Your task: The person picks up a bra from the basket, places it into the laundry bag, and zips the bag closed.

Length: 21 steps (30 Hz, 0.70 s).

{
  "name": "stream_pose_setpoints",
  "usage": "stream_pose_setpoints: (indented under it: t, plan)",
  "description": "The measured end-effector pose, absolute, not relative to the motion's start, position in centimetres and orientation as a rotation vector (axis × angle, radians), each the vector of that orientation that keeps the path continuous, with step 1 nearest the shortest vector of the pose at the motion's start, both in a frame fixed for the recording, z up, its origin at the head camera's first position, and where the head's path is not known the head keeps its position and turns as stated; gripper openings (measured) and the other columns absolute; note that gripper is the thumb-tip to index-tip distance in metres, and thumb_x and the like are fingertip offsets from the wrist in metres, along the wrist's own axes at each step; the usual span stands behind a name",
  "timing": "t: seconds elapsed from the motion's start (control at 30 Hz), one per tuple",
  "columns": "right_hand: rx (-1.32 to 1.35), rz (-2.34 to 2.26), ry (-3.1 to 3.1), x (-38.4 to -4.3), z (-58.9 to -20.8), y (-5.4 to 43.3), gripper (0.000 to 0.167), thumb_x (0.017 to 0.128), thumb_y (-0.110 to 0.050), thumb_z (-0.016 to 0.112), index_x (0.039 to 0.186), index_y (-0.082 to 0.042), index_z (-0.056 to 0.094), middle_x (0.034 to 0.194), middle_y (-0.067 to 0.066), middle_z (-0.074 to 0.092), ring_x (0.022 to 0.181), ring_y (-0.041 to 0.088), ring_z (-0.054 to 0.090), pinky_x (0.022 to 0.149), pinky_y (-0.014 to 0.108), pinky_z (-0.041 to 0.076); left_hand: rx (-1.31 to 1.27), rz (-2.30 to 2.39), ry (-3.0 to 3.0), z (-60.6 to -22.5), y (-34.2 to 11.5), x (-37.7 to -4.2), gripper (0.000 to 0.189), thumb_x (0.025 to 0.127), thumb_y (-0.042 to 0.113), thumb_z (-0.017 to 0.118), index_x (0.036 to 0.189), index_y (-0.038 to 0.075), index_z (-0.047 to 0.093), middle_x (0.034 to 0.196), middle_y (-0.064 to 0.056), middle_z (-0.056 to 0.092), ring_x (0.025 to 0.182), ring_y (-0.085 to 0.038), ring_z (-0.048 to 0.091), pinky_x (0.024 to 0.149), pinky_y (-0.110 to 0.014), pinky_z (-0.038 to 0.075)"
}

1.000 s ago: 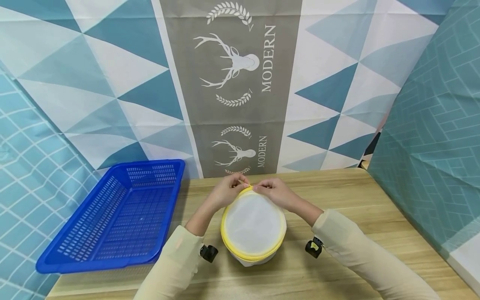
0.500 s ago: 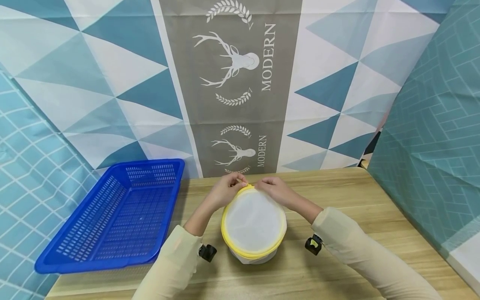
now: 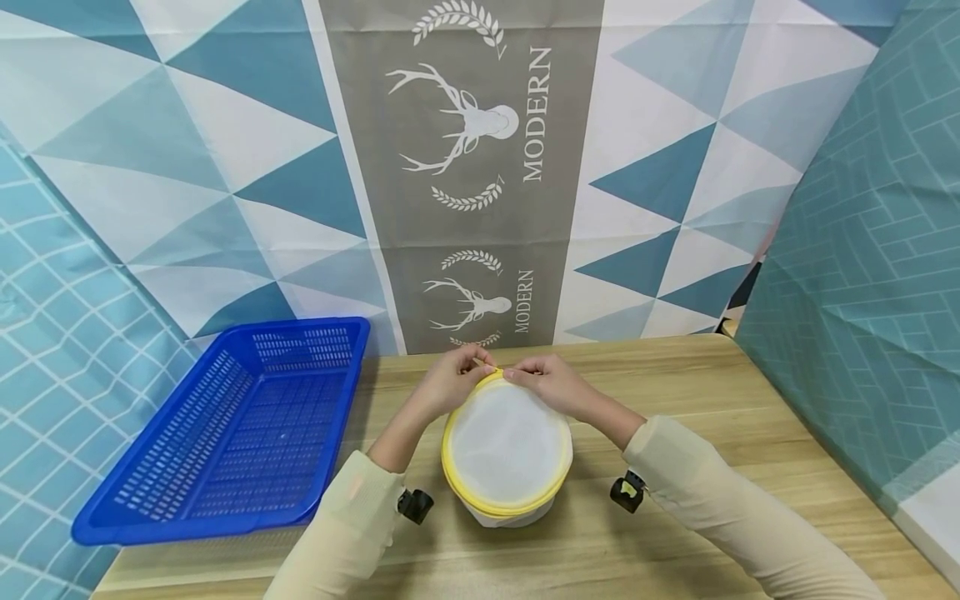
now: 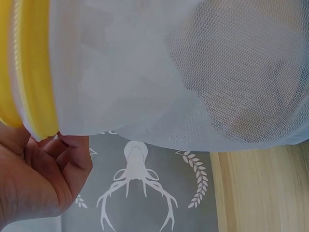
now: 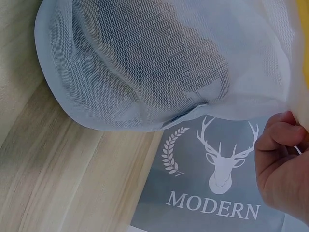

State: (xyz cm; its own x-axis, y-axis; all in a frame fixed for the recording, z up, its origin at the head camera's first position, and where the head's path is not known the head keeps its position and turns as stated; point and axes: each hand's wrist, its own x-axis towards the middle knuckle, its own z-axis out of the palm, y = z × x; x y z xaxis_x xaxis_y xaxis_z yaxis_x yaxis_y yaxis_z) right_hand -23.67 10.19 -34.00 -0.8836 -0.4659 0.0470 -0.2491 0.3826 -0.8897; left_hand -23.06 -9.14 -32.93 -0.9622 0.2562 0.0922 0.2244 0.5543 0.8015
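A round white mesh laundry bag [image 3: 510, 447] with a yellow zippered rim stands on the wooden table between my forearms. At the rim's far edge my left hand [image 3: 453, 382] pinches the yellow zipper band [image 4: 39, 72] between thumb and fingers. Just beside it, my right hand [image 3: 551, 385] pinches the same edge, its fingers curled. Through the mesh side [image 5: 159, 58] something darker shows inside the bag, but its kind cannot be made out. The zipper pull itself is hidden by the fingers.
A blue plastic basket [image 3: 337, 433] with slotted walls stands at the left of the wooden table [image 3: 660, 533]. Behind the table hangs a patterned cloth [image 3: 480, 225], with further cloths at both sides. A small black camera sits at each wrist.
My right hand shifted slightly away from the left along the rim half a second ago and has come back close to it. The left hand and the bag stay nearly still.
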Motion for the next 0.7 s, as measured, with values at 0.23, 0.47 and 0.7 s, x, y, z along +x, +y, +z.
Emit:
stream_pose_setpoints:
  t: [0.23,0.47,0.7]
  plan:
    - [-0.615,-1.511,2.454,-23.64,-34.26,10.27,0.029,0.096,-0.025,0.053,0.103,-0.002,0.07,0.092,0.012,0.068,0.062,0.01,0.061,0.057,0.03,0.054,0.418,1.401,2.746,-33.21,-9.33,-23.03,0.009,0.094,0.018,0.057,0.097,0.012,0.063,0.069,-0.002,0.053,0.06,-0.013,0.046,0.053,-0.024,0.04]
    - [-0.573,-1.516,2.482,-23.61,-34.39,10.32,0.03,0.095,-0.024,0.053,0.105,-0.001,0.069,0.107,0.017,0.067,0.068,0.009,0.062,0.059,0.028,0.054,0.368,1.433,2.737,-33.3,-9.62,-22.79,0.008,0.093,0.019,0.058,0.096,0.013,0.063,0.069,-0.003,0.053,0.06,-0.014,0.046,0.053,-0.025,0.04]
    - [-0.585,-1.483,2.496,-23.24,-34.09,10.3,0.031,0.096,-0.024,0.052,0.108,0.0,0.068,0.111,0.018,0.066,0.069,0.008,0.061,0.061,0.027,0.054,0.362,1.425,2.745,-33.22,-9.64,-22.7,0.007,0.093,0.019,0.058,0.095,0.014,0.062,0.068,-0.003,0.053,0.059,-0.014,0.046,0.053,-0.025,0.039]
